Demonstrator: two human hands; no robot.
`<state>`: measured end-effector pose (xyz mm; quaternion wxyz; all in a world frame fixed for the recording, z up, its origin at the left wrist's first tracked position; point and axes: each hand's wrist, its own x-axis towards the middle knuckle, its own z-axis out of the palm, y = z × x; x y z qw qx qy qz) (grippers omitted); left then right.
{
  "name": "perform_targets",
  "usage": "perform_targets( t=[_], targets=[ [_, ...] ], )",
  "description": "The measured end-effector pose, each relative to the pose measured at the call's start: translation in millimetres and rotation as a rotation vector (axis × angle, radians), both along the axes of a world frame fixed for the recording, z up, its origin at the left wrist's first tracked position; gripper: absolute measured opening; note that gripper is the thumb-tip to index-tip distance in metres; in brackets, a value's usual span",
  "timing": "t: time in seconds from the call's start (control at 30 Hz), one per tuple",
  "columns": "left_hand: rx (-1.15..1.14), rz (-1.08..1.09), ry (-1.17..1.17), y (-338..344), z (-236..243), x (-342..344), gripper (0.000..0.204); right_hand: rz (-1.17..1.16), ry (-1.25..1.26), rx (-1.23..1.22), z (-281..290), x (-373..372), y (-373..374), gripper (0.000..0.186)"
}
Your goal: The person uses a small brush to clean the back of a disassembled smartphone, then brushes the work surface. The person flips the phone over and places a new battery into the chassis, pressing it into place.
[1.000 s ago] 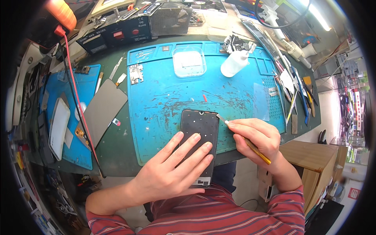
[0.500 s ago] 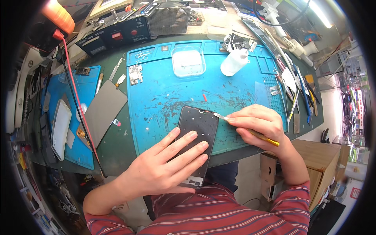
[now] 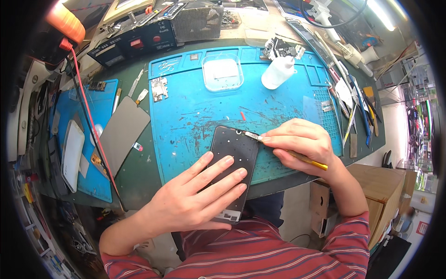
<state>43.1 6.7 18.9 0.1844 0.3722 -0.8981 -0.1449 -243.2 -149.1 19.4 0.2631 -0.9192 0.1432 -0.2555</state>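
From here, the black phone panel (image 3: 235,148) straddles the blue mat's (image 3: 186,104) near edge, left hand (image 3: 195,197) spread flat over it, right hand (image 3: 302,146) pinching a gold-handled tool (image 3: 317,163) at its far corner; edge work seems under way, how much remains I can't tell

We see a dark panel (image 3: 236,149), matt and smooth-looking, on a blue mat (image 3: 186,104) that looks rubbery and scuffed rough. At three o'clock from the panel, a tool (image 3: 308,160) shows a glossy, gold-toned metallic handle; farther out stands a cabinet (image 3: 383,183) of wood-grain finish. At one o'clock, we find a translucent plastic bottle (image 3: 277,74); at twelve, a clear, shiny plastic box (image 3: 223,87); at six, a striped cloth shirt (image 3: 232,253).
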Motion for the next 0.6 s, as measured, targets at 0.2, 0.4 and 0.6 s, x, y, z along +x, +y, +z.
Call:
perform_targets(
  t=[0.2, 0.4, 0.6],
  targets=[
    [0.002, 0.004, 0.000, -0.3, 0.2, -0.4, 0.080, 0.007, -0.003, 0.000, -0.4, -3.3, -1.6, 0.031],
    [-0.001, 0.009, 0.002, -1.2, -0.4, -0.1, 0.080, 0.011, -0.015, -0.011, -3.1, -7.6, -3.5, 0.032],
    [-0.009, 0.005, -0.003, -0.3, -1.9, 0.6, 0.081, 0.005, -0.007, -0.013, -1.3, -1.7, -1.8, 0.035]
  ],
)
